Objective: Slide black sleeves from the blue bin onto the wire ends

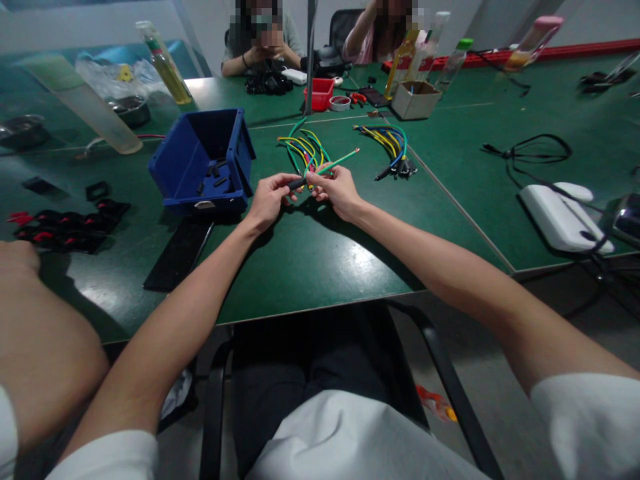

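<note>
Between the fingertips of my left hand [273, 199] is a black sleeve [298, 183], pinched over the table. My right hand [339, 190] closes on a green wire [341, 162], whose bare copper end points up and to the right. Wire and sleeve meet between the two hands; my fingers hide how they join. Just behind them lies a loose bunch of yellow and green wires [300, 143]. Further right is a second bundle of wires [393, 143], yellow, blue and green, with black ends. A blue bin [200, 193] beside my left hand holds several black sleeves [219, 175].
A black phone-like slab [177, 257] lies before the bin. Black parts with red bits [70, 227] sit at the left, near another person's arm [45, 333]. A metal pole [310, 60], red box [319, 95] and bottles [400, 63] stand behind. A white device [563, 217] with cables is right.
</note>
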The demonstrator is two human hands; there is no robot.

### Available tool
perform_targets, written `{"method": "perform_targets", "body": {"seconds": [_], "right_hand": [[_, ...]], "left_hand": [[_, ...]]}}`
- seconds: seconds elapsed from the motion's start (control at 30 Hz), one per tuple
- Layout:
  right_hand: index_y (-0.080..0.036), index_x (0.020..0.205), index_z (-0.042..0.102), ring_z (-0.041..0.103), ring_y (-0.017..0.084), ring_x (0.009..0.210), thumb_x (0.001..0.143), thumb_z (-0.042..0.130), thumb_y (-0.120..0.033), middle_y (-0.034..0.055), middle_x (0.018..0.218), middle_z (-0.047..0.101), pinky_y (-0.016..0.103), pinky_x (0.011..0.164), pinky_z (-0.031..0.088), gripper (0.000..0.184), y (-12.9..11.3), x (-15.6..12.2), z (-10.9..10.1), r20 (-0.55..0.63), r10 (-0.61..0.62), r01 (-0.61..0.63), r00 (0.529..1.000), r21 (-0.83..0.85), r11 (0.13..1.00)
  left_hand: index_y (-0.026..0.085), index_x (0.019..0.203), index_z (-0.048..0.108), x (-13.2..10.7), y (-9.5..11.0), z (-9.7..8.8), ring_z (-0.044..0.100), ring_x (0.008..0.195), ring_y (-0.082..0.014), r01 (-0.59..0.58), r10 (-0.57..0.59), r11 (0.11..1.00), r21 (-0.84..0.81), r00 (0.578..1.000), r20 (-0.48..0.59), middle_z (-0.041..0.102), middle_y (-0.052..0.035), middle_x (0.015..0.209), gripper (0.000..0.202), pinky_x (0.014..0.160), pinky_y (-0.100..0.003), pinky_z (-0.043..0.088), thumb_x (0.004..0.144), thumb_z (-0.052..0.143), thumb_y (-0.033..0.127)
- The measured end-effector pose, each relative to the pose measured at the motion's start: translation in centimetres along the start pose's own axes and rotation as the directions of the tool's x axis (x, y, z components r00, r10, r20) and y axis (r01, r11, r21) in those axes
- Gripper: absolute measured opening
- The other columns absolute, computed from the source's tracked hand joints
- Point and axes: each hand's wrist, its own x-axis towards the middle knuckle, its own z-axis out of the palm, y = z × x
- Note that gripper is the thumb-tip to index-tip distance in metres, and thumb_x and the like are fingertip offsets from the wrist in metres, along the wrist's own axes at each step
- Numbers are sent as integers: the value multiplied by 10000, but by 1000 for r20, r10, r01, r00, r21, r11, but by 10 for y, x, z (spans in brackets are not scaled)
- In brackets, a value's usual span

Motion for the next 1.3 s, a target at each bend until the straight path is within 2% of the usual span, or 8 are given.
{"method": "perform_targets", "body": {"seconds": [0.43, 1.03, 1.3], "right_hand": [[-199, 805, 547, 556, 66, 564, 671, 806, -481, -11, 735, 624, 168, 459, 440, 406, -1, 0, -1, 7, 3, -3, 1000, -11, 1000], [-207, 807, 542, 557, 68, 555, 660, 820, -457, -29, 705, 610, 169, 458, 436, 402, -2, 0, -2, 36, 2, -1, 999, -14, 1000], [-192, 792, 559, 550, 73, 543, 649, 827, -445, -38, 649, 591, 169, 449, 421, 396, 2, 1, -1, 86, -42, 46, 995, -36, 998]], "left_hand": [[146, 1011, 703, 1, -3, -3, 618, 680, -141, 20, -18, 994, -106, 1000, 20, 713, -80, 970, 391, 593, -264, 500, 674, 504, 176], [144, 1000, 709, 2, -5, -3, 621, 668, -140, 23, -20, 993, -114, 1000, 22, 711, -81, 929, 393, 599, -270, 504, 668, 498, 164], [133, 944, 718, 3, -8, -1, 597, 627, -119, 10, -6, 987, -159, 1000, 25, 709, -57, 862, 356, 585, -247, 484, 656, 508, 128]]}}
